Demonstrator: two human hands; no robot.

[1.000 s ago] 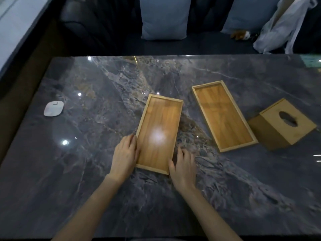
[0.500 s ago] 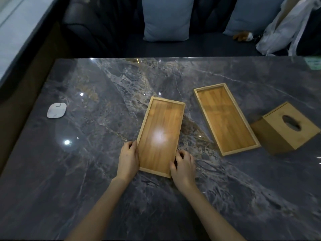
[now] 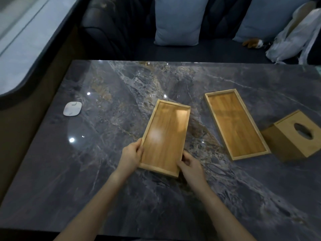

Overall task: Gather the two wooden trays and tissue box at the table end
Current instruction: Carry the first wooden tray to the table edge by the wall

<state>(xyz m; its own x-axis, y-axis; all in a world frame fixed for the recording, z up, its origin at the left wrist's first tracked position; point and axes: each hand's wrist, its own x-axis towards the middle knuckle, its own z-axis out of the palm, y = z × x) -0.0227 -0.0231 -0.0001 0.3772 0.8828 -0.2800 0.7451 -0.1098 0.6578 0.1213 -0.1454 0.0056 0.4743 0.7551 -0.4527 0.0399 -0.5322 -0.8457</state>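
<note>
Fingers [image 3: 139,150] of the left hand [image 3: 130,158] curl against the near left rim of the nearer wooden tray [image 3: 165,136], while the right hand [image 3: 190,165] clasps its near right corner, so both grip it. That tray lies mid-worktop [image 3: 104,171], slightly askew. Beside it to the right, apart, lies the second wooden tray [image 3: 236,124], with the wooden tissue box [image 3: 293,136] just beyond its far side. A small white pad [image 3: 72,108] sits well to the left.

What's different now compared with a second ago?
Both hands have closed on the near end of the left wooden tray: the left hand now curls round its left edge, the right hand its right corner. The other tray, tissue box and white coaster lie as before.
</note>
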